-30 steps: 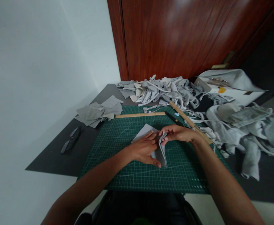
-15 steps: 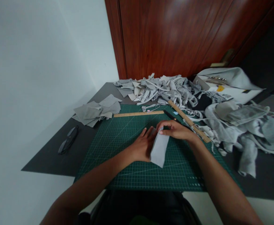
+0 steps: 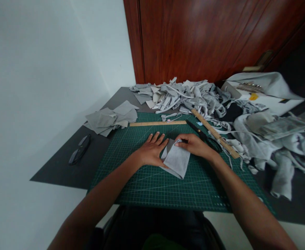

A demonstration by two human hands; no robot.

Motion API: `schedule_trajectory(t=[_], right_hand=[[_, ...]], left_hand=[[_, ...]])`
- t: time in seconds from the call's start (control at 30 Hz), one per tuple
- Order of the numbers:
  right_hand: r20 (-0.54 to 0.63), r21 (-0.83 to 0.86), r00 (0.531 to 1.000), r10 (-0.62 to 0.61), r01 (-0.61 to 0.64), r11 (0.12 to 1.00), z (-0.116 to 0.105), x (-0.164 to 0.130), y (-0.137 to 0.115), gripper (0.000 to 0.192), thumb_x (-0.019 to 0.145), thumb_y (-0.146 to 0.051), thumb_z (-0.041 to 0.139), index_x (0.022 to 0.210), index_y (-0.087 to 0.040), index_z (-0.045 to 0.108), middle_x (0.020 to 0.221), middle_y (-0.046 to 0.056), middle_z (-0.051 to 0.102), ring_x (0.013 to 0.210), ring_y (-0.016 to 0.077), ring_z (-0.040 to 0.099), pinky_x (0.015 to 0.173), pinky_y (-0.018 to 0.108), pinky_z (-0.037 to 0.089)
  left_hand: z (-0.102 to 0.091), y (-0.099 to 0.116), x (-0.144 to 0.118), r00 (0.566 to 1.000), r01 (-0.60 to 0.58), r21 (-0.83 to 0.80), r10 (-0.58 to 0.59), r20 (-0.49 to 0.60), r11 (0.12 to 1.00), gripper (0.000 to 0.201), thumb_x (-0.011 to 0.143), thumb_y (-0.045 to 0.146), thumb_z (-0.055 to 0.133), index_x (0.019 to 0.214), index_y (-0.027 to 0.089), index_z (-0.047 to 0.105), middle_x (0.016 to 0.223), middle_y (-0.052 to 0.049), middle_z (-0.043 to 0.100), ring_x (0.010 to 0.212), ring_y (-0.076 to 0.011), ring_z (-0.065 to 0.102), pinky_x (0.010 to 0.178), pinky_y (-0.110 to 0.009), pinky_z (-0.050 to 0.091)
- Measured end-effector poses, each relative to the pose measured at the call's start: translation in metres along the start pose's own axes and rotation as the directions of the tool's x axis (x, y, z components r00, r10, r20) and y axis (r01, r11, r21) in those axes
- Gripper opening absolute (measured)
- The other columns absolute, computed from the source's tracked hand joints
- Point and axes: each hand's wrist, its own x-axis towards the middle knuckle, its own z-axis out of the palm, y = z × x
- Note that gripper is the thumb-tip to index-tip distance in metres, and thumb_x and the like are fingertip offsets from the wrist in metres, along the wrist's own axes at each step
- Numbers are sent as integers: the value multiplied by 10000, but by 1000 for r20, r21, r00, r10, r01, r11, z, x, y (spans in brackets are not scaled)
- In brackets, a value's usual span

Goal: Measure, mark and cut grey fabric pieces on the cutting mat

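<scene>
A folded piece of light grey fabric [image 3: 178, 160] lies on the green cutting mat [image 3: 142, 189], partly lifted along its upper edge. My right hand [image 3: 192, 144] pinches that upper edge between thumb and fingers. Flat on the mat, my left hand [image 3: 154, 151] has its fingers spread, with the thumb resting on the fabric's left side. Just beyond my right hand are black-handled scissors [image 3: 203, 134]. Two wooden rulers lie near: one ruler [image 3: 157, 123] across the mat's far part, the other ruler [image 3: 215, 133] slanting along its right side.
Cut grey fabric pieces [image 3: 108, 119] are stacked at the left, with glasses [image 3: 80, 150] in front. A heap of fabric scraps [image 3: 183, 93] lines the back. At the right are a white box [image 3: 264, 95] and more grey cloth [image 3: 285, 149]. A wooden door [image 3: 194, 41] stands behind.
The fabric has opened out wider and lies lower against the mat. My left hand has shifted left and spread flat, while my right hand still pinches the upper edge. The view has turned slightly.
</scene>
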Motion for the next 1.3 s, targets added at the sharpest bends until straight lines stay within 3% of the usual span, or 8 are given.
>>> schedule_trajectory(t=[0.2, 0.43, 0.53, 0.73, 0.87, 1.03, 1.13, 1.3], right_hand=[[-179, -32, 983, -35, 29, 999, 20, 7, 12, 173, 899, -351, 685, 920, -205, 776, 843, 34, 781, 778, 221, 692, 716, 314, 500], [-138, -158, 983, -123, 101, 982, 30, 9, 10, 140, 949, -294, 680, 997, -228, 793, 941, 50, 830, 858, 243, 755, 834, 351, 537], [-179, -253, 980, -83, 36, 967, 35, 10, 6, 138, 924, -270, 724, 1040, -224, 782, 974, 63, 835, 886, 260, 769, 881, 380, 547], [-223, -417, 975, -6, -89, 904, 39, 8, 1, 652, 867, -373, 823, 1444, -172, 596, 1168, 159, 804, 1071, 344, 763, 964, 472, 547], [-219, -334, 974, 52, -125, 934, 33, 2, -1, 701, 910, -449, 763, 1508, -177, 519, 1130, 151, 800, 989, 328, 777, 864, 438, 583], [-230, -324, 972, 50, -125, 938, 27, -1, 3, 499, 985, -312, 627, 1455, -156, 566, 1088, 156, 805, 967, 314, 777, 850, 418, 586], [-262, -342, 964, 40, -132, 931, 30, 2, 10, 389, 944, -230, 651, 1330, -178, 661, 1075, 138, 810, 947, 300, 775, 868, 419, 584], [-296, -348, 955, 39, -146, 926, 36, 4, 11, 360, 916, -197, 675, 1276, -196, 687, 1075, 110, 815, 942, 272, 770, 856, 384, 575]], left_hand=[[6, 1, 2, 999, -41, -11, 41, -26, 999, 1323, 742, 855, 685, 1688, 82, 177, 1763, -253, 64, 1638, -445, -43, 1306, -598, 8], [5, 2, 2, 999, -43, -17, 43, -24, 999, 1342, 726, 889, 656, 1688, 85, 177, 1770, -234, 44, 1637, -440, -66, 1309, -585, 9], [4, 3, 1, 999, -30, -27, 29, -16, 999, 1375, 718, 892, 656, 1691, 63, 149, 1770, -235, 34, 1637, -428, -87, 1314, -564, -9], [-5, -6, -2, 999, -27, -156, 33, 40, 987, 1558, 569, 901, 767, 1709, 98, 73, 1763, -244, -32, 1619, -467, -126, 1300, -622, 2], [-6, -13, -4, 996, -78, -257, 89, 32, 963, 1574, 516, 834, 857, 1721, 203, 66, 1772, -214, -2, 1617, -480, -100, 1280, -681, 17], [-4, -11, -5, 995, -84, -267, 96, 29, 960, 1410, 548, 864, 835, 1699, 308, 240, 1780, -167, 62, 1615, -485, -102, 1259, -722, -9], [-5, -7, -1, 996, -83, -306, 88, 2, 949, 1272, 679, 876, 749, 1697, 301, 246, 1780, -159, 109, 1630, -468, -43, 1272, -697, 29], [1, -1, 15, 954, -14, -430, -117, -277, 903, 803, 1031, 641, 466, 1647, 141, 344, 1714, -189, 344, 1603, -329, 298, 1299, -495, 236]])
